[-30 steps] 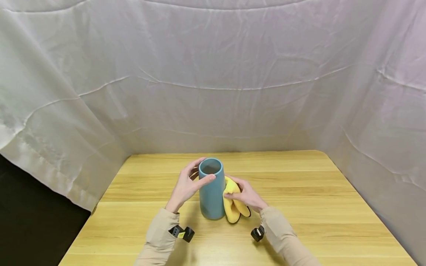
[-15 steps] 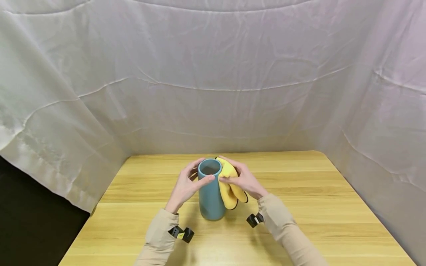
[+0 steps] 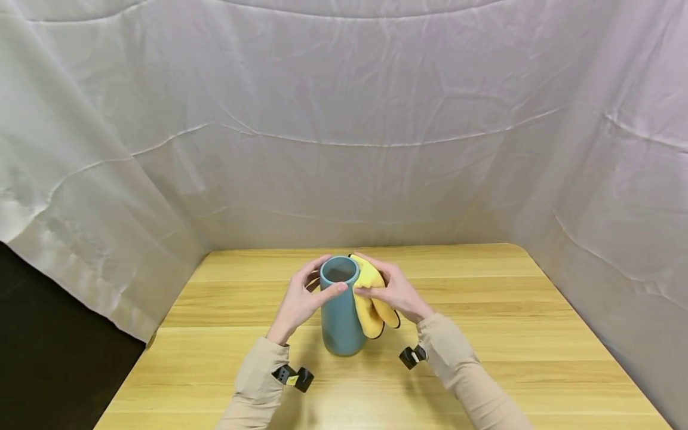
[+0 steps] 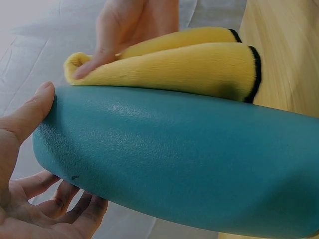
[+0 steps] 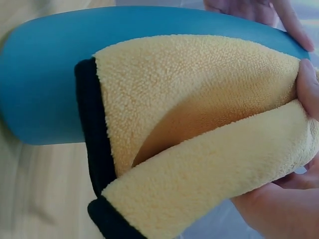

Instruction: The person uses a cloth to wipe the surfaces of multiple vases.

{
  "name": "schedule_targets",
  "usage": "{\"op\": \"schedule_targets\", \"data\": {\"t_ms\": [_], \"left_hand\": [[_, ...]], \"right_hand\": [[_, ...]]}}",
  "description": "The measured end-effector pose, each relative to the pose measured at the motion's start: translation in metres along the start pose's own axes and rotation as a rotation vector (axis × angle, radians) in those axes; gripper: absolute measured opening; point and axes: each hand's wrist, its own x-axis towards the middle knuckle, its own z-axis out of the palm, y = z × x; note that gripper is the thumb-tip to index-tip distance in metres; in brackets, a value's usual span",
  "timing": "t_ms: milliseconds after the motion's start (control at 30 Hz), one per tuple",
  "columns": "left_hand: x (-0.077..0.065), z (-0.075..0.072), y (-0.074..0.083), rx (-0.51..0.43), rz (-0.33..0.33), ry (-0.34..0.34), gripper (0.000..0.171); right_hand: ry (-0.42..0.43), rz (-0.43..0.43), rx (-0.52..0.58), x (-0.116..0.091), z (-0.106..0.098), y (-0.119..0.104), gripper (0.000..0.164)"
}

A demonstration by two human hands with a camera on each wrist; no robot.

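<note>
A tall blue vase with a round open mouth stands upright on the table. My left hand grips it near the rim from the left, thumb in front and fingers around the far side. On the vase's right side, my right hand pinches a folded yellow cloth with black edging and holds it against the wall just below the rim. The cloth's lower folds hang down along the vase. In the right wrist view the fluffy cloth covers much of the blue vase.
The wooden table extends around the vase on every side. A pale grey curtain hangs behind it and along both sides. Black material shows at the lower left. Each wrist wears a small black camera.
My right hand has slid the cloth up the vase's right side from the middle to the rim, then stayed there. My left hand and the vase have hardly moved.
</note>
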Motion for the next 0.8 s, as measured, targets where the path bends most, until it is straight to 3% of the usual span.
{"op": "schedule_targets", "data": {"t_ms": [467,800], "left_hand": [[0.002,0.001,-0.002,-0.014,0.01,0.003,0.061],[0.001,0.001,-0.001,-0.014,0.008,-0.003,0.063]], "right_hand": [[-0.021,0.108,-0.008,-0.022,0.006,0.051,0.071],[-0.022,0.112,-0.012,-0.024,0.006,0.056,0.073]]}}
